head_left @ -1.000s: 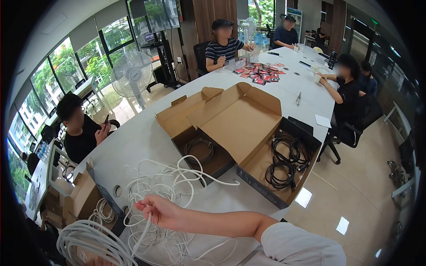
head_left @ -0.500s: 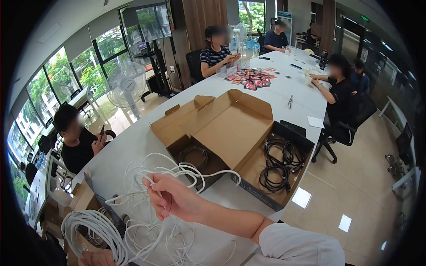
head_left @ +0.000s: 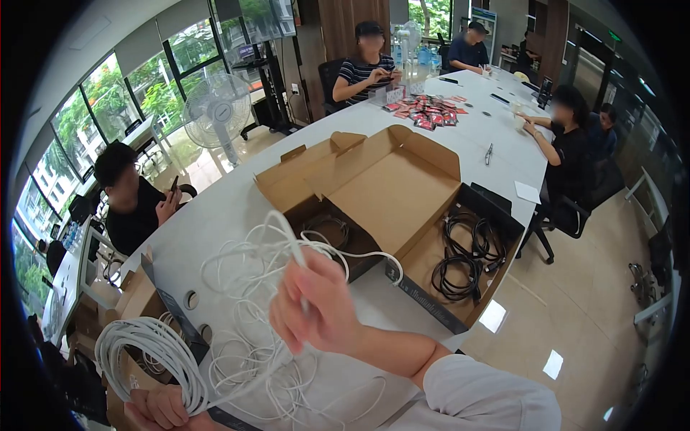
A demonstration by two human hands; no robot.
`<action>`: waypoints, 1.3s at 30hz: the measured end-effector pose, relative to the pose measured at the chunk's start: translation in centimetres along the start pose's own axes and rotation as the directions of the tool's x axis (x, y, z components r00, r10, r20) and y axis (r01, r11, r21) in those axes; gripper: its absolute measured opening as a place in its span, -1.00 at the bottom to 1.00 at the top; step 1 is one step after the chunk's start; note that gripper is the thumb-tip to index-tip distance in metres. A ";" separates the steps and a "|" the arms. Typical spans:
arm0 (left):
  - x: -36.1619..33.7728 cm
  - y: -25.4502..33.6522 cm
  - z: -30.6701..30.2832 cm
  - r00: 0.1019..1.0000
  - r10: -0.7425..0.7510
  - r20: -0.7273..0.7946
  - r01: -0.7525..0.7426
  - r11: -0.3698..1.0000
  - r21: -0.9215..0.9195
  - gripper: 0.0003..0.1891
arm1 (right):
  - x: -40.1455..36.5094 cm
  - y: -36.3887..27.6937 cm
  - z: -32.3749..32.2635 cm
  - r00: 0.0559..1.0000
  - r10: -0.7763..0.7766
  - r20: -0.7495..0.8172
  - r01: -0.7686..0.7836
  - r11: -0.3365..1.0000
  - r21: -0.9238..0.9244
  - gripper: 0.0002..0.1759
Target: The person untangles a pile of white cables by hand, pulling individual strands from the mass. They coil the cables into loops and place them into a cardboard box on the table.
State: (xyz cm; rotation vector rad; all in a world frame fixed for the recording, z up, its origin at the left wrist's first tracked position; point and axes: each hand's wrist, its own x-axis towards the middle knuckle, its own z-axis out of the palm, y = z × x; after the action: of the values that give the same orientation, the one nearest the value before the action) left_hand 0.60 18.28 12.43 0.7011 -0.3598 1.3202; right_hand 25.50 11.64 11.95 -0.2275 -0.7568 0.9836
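At the lower left my left hand is wrapped round the bottom of a coil of white cable. My right hand is raised over the table, its fingers closed on a length of the same white cable, which sticks up past the thumb. Between the two hands a loose tangle of white cable spreads over the tabletop. One strand runs right to the edge of an open cardboard box. Black cables lie coiled in that box.
A second open box stands just left, with a cable inside. Another carton is beside my left hand. Red packets are piled farther up the white table. Several people sit around it; a fan stands behind.
My right hand has moved right and turned more upright, lifting the white cable with it. My left hand still grips the coil and shows more fully. The view has shifted slightly.
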 end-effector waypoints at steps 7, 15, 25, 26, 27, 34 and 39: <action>-0.3 -0.3 -0.3 0.997 0.060 -0.054 -0.048 0.977 0.207 -0.61 | 0.5 -1.1 0.2 0.996 0.036 -0.083 -0.055 0.971 -0.234 -0.71; -0.8 -1.5 -0.4 0.995 -0.040 -0.088 0.057 0.977 0.204 -0.63 | 1.7 -0.1 -1.3 0.982 -0.154 -0.107 0.105 0.924 -0.368 -0.62; -0.4 -6.2 -2.8 0.783 -0.560 -0.270 0.595 0.802 0.064 -0.61 | 3.1 1.0 -3.0 0.930 -0.240 -0.280 0.117 0.912 -0.393 -0.63; -0.5 -6.5 -2.8 0.757 -0.590 -0.279 0.620 0.784 0.024 -0.61 | 3.3 1.3 -3.3 0.934 -0.244 -0.261 0.130 0.913 -0.387 -0.65; -0.7 -6.8 -2.9 0.730 -0.623 -0.281 0.645 0.764 -0.019 -0.61 | 3.4 1.7 -3.4 0.939 -0.226 -0.258 0.100 0.900 -0.423 -0.65; -0.8 -7.8 -4.4 0.674 -0.734 -0.084 0.736 0.677 -0.005 -0.53 | 3.7 3.2 -3.6 0.990 -0.106 -0.098 0.020 0.774 -0.632 -0.67; -0.5 -8.3 -5.4 0.643 -0.763 -0.062 0.743 0.642 -0.189 -0.49 | 3.8 4.4 -3.8 0.990 -0.141 -0.005 0.113 0.814 -0.570 -0.66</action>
State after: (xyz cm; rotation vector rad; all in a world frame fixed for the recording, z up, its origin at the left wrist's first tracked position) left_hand 7.64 20.67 5.91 0.5341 -0.0192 0.5106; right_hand 26.37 17.74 8.76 -0.7119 -0.9994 0.5975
